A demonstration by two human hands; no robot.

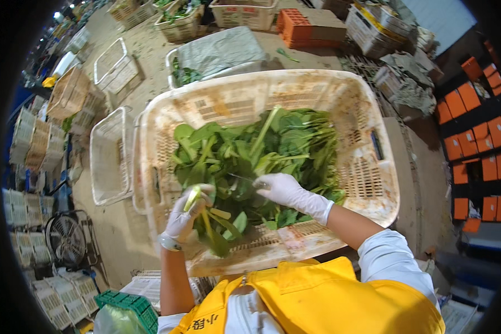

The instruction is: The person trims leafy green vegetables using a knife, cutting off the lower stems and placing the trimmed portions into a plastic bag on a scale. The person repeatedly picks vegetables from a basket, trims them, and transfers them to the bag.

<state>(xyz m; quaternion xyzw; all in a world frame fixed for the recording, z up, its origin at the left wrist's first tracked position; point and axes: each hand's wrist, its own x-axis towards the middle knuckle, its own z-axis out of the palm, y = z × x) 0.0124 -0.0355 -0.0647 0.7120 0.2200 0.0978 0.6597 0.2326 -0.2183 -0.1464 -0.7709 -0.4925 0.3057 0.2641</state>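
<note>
Before me stands a large, stained white plastic crate point(250, 89) with slotted walls, holding a heap of leafy green vegetables point(292, 125). My left hand point(186, 213), in a white glove, grips a leafy green stalk point(211, 227) near the crate's front left side. Its pale stem end pokes up between the fingers, and the leaves hang downward. Over the middle of the heap is my gloved right hand point(277, 188), closed around a small tool with a thin blade point(240, 177) pointing left. The tool's handle is mostly hidden in the fingers.
Left of the crate, a white plastic basket point(110, 156) sits on the floor, with a floor fan point(67, 238) nearer. Beyond the crate are a cloth-covered crate point(221, 48) and an orange box point(292, 27). Orange bins point(469, 142) line the right. A green crate point(127, 309) stands at lower left.
</note>
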